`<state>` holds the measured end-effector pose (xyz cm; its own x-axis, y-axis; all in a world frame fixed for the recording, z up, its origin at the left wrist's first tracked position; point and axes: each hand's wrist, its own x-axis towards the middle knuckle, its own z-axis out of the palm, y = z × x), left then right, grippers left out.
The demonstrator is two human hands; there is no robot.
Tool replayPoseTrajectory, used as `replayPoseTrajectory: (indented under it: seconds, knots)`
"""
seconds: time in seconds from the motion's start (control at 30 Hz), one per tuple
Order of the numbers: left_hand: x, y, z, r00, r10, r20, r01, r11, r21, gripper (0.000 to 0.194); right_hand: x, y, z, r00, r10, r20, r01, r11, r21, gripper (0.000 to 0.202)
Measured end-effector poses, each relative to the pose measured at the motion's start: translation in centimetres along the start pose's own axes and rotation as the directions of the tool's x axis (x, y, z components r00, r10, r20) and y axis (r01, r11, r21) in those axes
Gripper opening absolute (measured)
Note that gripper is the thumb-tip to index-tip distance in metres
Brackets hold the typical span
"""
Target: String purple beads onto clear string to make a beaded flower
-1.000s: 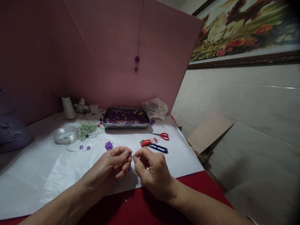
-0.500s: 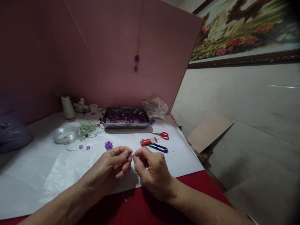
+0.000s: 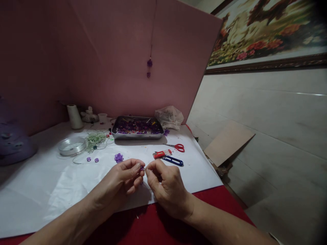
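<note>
Between thumb and forefinger, my left hand (image 3: 127,175) pinches a small purple bead (image 3: 141,168). My right hand (image 3: 165,183) is closed in a pinch right beside it, its fingertips almost touching the bead; what they hold is too small to make out, perhaps a thin thread. Just beyond the left hand lies a purple bead cluster (image 3: 119,157) shaped like a flower. Two loose purple beads (image 3: 92,159) rest to its left. Past my right hand are a red lighter (image 3: 161,154), blue thread snips (image 3: 173,160) and red-handled scissors (image 3: 178,147).
A metal tray (image 3: 138,136) of purple beads stands at the back, beside a plastic bag (image 3: 169,117). Left are a clear spool (image 3: 72,147), green threads (image 3: 95,141) and a white thread cone (image 3: 74,117). A beaded pendant (image 3: 149,63) hangs against the pink board (image 3: 114,51).
Almost nothing differs. The view shifts very slightly, and both hands keep their pinch at the bead.
</note>
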<state>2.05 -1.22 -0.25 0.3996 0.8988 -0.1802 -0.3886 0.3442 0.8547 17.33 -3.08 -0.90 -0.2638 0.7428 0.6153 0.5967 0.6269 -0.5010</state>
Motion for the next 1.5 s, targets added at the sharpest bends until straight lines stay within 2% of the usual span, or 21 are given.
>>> replayPoseTrajectory:
  seconds: [0.17,0.63,1.33,1.5]
  knots:
    - [-0.15,-0.03,0.10,1.000,0.012,0.012,-0.012,1.000,-0.006,0.014,0.06,0.00,-0.03,1.000,0.000,-0.004,0.000,1.000,-0.009,0.012]
    - [-0.33,0.16,0.48,0.998,0.008,-0.056,-0.007,1.000,0.020,0.012,0.09,-0.09,-0.09,1.000,0.012,-0.003,-0.012,1.000,-0.016,0.013]
    - [-0.15,-0.07,0.21,0.999,0.042,0.003,-0.042,0.999,0.001,0.012,0.07,-0.05,-0.01,1.000,0.015,0.003,-0.015,1.000,0.025,0.011]
    - [0.03,-0.21,0.05,0.999,0.034,-0.039,-0.035,0.999,-0.016,0.014,0.03,-0.06,0.08,1.000,0.007,-0.013,-0.007,0.999,0.052,0.011]
